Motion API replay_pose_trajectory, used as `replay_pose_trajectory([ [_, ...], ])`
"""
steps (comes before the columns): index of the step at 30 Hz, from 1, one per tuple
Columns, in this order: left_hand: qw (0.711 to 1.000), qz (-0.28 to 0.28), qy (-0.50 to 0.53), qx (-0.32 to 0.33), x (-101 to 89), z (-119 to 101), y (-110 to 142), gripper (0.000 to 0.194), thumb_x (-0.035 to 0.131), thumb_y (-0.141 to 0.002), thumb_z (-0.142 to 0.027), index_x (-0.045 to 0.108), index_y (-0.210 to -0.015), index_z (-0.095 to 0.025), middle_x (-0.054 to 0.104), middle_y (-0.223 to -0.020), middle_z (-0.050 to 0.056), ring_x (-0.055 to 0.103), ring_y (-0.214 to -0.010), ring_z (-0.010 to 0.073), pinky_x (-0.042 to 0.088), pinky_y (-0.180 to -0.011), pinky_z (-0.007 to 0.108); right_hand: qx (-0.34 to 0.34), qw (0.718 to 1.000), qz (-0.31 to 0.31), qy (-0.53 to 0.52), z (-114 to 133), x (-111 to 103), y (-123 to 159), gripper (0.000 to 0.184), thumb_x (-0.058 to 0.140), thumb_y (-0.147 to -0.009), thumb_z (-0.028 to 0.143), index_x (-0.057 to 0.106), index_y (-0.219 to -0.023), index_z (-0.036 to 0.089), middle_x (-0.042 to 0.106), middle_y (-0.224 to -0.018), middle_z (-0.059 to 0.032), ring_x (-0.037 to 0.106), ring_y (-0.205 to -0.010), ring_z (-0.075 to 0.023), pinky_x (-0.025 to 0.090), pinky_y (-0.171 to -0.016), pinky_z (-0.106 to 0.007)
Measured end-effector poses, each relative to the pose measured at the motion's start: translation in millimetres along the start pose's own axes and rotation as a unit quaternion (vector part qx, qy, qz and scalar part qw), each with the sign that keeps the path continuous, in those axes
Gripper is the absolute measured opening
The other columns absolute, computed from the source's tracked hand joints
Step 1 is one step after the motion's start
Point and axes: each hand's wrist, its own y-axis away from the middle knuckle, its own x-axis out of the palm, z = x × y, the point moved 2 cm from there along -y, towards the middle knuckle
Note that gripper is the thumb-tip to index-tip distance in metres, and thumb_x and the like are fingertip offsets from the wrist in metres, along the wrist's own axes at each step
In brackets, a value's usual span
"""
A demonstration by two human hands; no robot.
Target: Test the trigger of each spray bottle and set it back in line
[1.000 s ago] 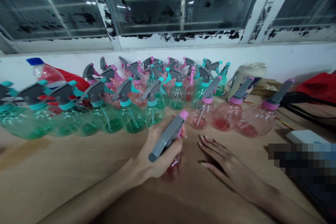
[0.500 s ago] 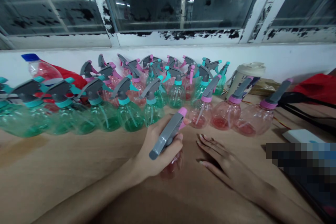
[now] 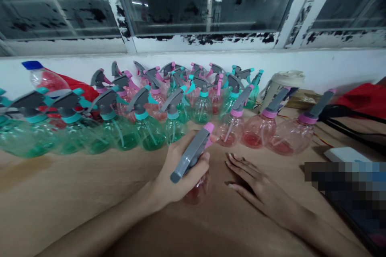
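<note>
My left hand (image 3: 177, 168) is wrapped round the neck of a pink spray bottle (image 3: 197, 192), under its grey trigger head with a pink nozzle. The bottle's nozzle points away and to the right, and the hand hides its collar. To the right of it, my right hand (image 3: 253, 180) lies palm down on the wooden table (image 3: 114, 204), fingers stretched out and holding nothing. Beyond the hands stands a front row of spray bottles: green ones (image 3: 150, 134) on the left and middle, pink ones (image 3: 259, 132) on the right, each with a little tinted liquid.
More pink and green spray bottles (image 3: 202, 106) crowd behind, near the wall. A clear bottle with a blue cap (image 3: 31, 65) stands at the far left. Rightward are a lidded cup (image 3: 280, 92), black cables (image 3: 356, 128), red cloth (image 3: 364, 100) and a white box (image 3: 346, 154).
Hardly anything differs. Both hands keep their places, the left still round the pink spray bottle; the whole view has shifted very slightly.
</note>
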Motion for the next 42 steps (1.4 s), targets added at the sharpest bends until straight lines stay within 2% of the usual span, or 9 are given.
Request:
replay_pose_trajectory([
  [5, 1.0, 0.0, 0.002, -0.001, -0.2, 1.4, 1.1, 0.029, 0.049, -0.075, -0.017, 0.058, -0.101, -0.022, 0.056, -0.072, -0.001, 0.053, -0.059, 0.014, 0.051, -0.065, 0.029, -0.003, 1.0, 0.004, 0.001, 0.4, -1.0, -0.3, 0.055, 0.047, -0.088, 0.036, 0.03, -0.139, 0.021, 0.039, -0.141, -0.0049, 0.034, -0.13, -0.0215, 0.034, -0.105, -0.045],
  [11, 1.0, -0.006, -0.001, 0.012, -0.9, 0.3, 0.9, 0.016, 0.05, -0.076, -0.017, 0.056, -0.091, -0.019, 0.054, -0.07, 0.0, 0.051, -0.06, 0.0134, 0.044, -0.05, 0.023, -0.005, 1.0, 0.006, 0.016, -0.6, 1.5, 0.7, 0.055, 0.046, -0.089, 0.037, 0.03, -0.139, 0.019, 0.037, -0.142, -0.0054, 0.033, -0.13, -0.021, 0.033, -0.105, -0.045],
  [14, 1.0, -0.007, 0.009, 0.025, -2.2, -1.8, -1.6, 0.011, 0.049, -0.078, -0.016, 0.055, -0.087, -0.019, 0.055, -0.072, 0.0, 0.051, -0.06, 0.0125, 0.043, -0.052, 0.023, -0.006, 1.0, 0.005, 0.017, -0.8, 2.1, 0.8, 0.055, 0.046, -0.089, 0.036, 0.03, -0.139, 0.019, 0.038, -0.142, -0.006, 0.034, -0.13, -0.0215, 0.034, -0.105, -0.045],
  [20, 0.997, 0.028, 0.02, 0.065, -4.8, -7.5, -4.8, 0.008, 0.048, -0.077, -0.014, 0.054, -0.075, -0.019, 0.052, -0.069, -0.002, 0.052, -0.061, 0.0121, 0.045, -0.058, 0.025, -0.008, 1.0, -0.004, 0.012, -0.4, 0.4, -0.1, 0.054, 0.046, -0.089, 0.036, 0.032, -0.138, 0.02, 0.041, -0.14, -0.0064, 0.037, -0.128, -0.0224, 0.035, -0.104, -0.046],
  [26, 0.999, -0.001, 0.014, 0.043, -3.3, -3.9, -2.0, 0.015, 0.049, -0.078, -0.018, 0.057, -0.09, -0.019, 0.058, -0.08, 0.001, 0.054, -0.063, 0.0129, 0.044, -0.054, 0.025, -0.009, 1.0, -0.002, 0.008, -0.7, 0.2, 1.1, 0.055, 0.046, -0.089, 0.036, 0.029, -0.139, 0.021, 0.039, -0.142, -0.0055, 0.034, -0.13, -0.022, 0.034, -0.105, -0.045],
  [34, 1.0, 0.0, -0.009, 0.023, -1.4, -3.2, -2.1, 0.019, 0.049, -0.077, -0.02, 0.059, -0.093, -0.018, 0.056, -0.068, 0.0, 0.053, -0.062, 0.0142, 0.042, -0.048, 0.024, -0.002, 1.0, 0.001, 0.001, -1.3, 1.0, 1.0, 0.056, 0.046, -0.089, 0.037, 0.028, -0.14, 0.022, 0.038, -0.142, -0.0043, 0.034, -0.13, -0.021, 0.034, -0.105, -0.044],
  [42, 1.0, -0.002, -0.009, 0.017, -1.4, -2.8, -0.8, 0.019, 0.05, -0.077, -0.021, 0.059, -0.093, -0.018, 0.056, -0.07, 0.0, 0.053, -0.061, 0.0135, 0.047, -0.06, 0.027, -0.002, 1.0, -0.005, -0.01, -0.4, -0.5, 1.2, 0.055, 0.047, -0.088, 0.036, 0.029, -0.139, 0.023, 0.038, -0.142, -0.0049, 0.034, -0.13, -0.0212, 0.034, -0.105, -0.044],
])
